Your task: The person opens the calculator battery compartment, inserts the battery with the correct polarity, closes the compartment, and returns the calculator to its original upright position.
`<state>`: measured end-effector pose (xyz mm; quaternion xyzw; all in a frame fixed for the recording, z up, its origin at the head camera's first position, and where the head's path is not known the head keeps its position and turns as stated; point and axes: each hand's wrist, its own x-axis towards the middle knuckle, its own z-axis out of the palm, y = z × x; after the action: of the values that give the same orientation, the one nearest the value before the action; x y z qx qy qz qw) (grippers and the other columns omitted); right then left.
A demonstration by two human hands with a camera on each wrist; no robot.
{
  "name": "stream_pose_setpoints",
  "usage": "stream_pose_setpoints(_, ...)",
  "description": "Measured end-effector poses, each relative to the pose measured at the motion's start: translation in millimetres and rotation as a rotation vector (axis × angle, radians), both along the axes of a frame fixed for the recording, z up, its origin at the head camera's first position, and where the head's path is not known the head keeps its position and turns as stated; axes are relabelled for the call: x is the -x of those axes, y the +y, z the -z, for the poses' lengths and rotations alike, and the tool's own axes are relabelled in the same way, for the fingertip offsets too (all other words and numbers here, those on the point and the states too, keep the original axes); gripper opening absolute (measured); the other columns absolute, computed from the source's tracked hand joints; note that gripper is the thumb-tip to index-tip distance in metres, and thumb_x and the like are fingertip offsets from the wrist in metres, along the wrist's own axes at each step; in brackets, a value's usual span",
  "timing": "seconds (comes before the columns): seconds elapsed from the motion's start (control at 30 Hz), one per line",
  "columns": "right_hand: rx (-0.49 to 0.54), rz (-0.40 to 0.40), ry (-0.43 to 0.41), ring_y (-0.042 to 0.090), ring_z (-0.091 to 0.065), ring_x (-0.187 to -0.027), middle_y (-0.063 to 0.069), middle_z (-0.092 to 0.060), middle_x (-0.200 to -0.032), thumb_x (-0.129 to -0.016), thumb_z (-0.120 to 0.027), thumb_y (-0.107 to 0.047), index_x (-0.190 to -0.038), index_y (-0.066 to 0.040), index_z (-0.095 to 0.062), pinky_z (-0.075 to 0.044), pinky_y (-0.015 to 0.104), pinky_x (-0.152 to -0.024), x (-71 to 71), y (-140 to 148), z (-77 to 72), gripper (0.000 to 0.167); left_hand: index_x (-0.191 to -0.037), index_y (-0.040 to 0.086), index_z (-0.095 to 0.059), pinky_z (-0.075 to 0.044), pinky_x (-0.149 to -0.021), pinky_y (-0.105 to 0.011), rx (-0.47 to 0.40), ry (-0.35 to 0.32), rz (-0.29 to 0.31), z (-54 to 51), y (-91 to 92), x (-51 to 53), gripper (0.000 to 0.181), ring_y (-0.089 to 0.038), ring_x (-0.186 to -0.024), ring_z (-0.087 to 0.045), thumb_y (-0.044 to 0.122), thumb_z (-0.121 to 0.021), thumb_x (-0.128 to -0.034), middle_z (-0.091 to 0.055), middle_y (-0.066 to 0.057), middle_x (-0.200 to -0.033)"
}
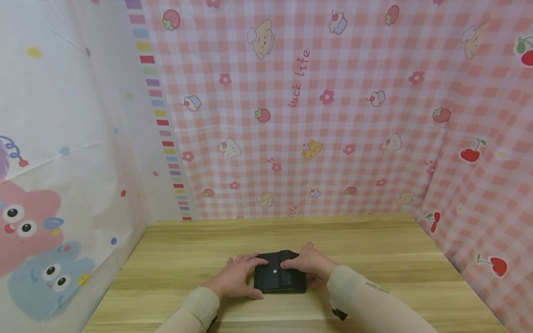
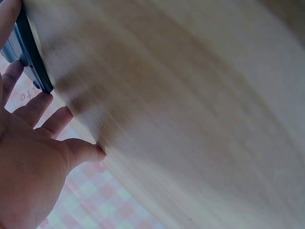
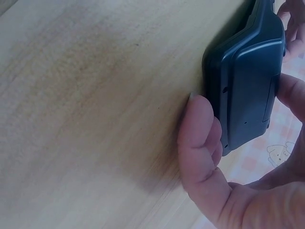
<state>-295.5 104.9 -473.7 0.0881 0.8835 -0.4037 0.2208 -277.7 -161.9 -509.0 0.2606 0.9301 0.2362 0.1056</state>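
A black, hard-cased device (image 1: 272, 280) lies on the wooden table, its kind unclear. It has a raised housing, a small white spot on top and, in the right wrist view, small screw holes in the case (image 3: 250, 90). My left hand (image 1: 238, 278) rests at its left side, index finger on the top and thumb by the near left corner. In the left wrist view the other fingers (image 2: 57, 121) spread along the table. My right hand (image 1: 311, 263) grips the right side, thumb on top and curled fingers (image 3: 198, 129) against the edge.
The wooden table (image 1: 200, 240) reaches back to a pink checked cloth (image 1: 291, 138). A white cloth with cartoon figures (image 1: 83, 138) hangs on the left, and more checked cloth (image 1: 491, 185) on the right.
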Motion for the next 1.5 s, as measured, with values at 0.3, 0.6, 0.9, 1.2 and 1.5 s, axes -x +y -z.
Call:
stream_pose_setpoints(0.3,-0.018,-0.012,0.005,0.035,-0.069,-0.09,0.022,-0.061,-0.107,-0.086,-0.086,-0.051,-0.151,0.009,-0.023,-0.065,0.051,-0.067,0.2,0,-0.4,0.108,-0.154,0.032,-0.055,-0.021,-0.12,-0.084,0.004,-0.001,-0.005,-1.7,0.3,-0.1,0.085,-0.046,-0.156,-0.038,0.05,-0.093,-0.0807,-0.04,-0.015,-0.171)
stream_pose_setpoints(0.6,-0.01,-0.014,0.014,0.035,-0.069,-0.089,0.022,-0.061,-0.107,-0.087,-0.086,-0.05,-0.151,0.009,-0.024,-0.065,0.051,-0.066,0.6,0,-1.2,0.107,-0.154,0.032,-0.054,-0.021,-0.12,-0.085,-0.001,-0.002,-0.009,-1.8,-0.2,0.8,0.085,-0.046,-0.156,-0.037,0.051,-0.093,-0.0805,-0.039,-0.015,-0.172)
stream_pose_setpoints(0.9,-0.004,-0.023,0.028,0.035,-0.068,-0.089,0.021,-0.06,-0.107,-0.086,-0.087,-0.053,-0.148,0.008,-0.029,-0.065,0.049,-0.064,0.2,4,0.3,0.104,-0.154,0.032,-0.055,-0.02,-0.121,-0.084,0.004,-0.012,-0.013,-3.1,0.0,1.6,0.085,-0.046,-0.157,-0.037,0.05,-0.093,-0.0807,-0.039,-0.015,-0.172)
stream_pose_setpoints(1.2,0.021,-0.056,0.051,0.031,-0.07,-0.087,0.021,-0.06,-0.109,-0.086,-0.083,-0.064,-0.154,0.012,-0.027,-0.066,0.046,-0.064,-2.0,14,0.3,0.116,-0.153,0.032,-0.056,-0.02,-0.121,-0.084,0.0,-0.011,-0.023,0.2,0.9,1.5,0.084,-0.046,-0.157,-0.038,0.049,-0.094,-0.0796,-0.04,-0.014,-0.171)
stream_pose_setpoints(1.5,-0.007,-0.183,0.238,0.036,-0.069,-0.111,0.024,-0.066,-0.13,-0.091,-0.079,-0.063,-0.166,0.004,-0.02,-0.06,0.055,-0.094,-13.5,28,-11.5,0.116,-0.152,0.033,-0.056,-0.021,-0.121,-0.083,-0.012,-0.015,-0.022,0.3,0.3,1.7,0.084,-0.045,-0.156,-0.039,0.05,-0.094,-0.0795,-0.041,-0.014,-0.171)
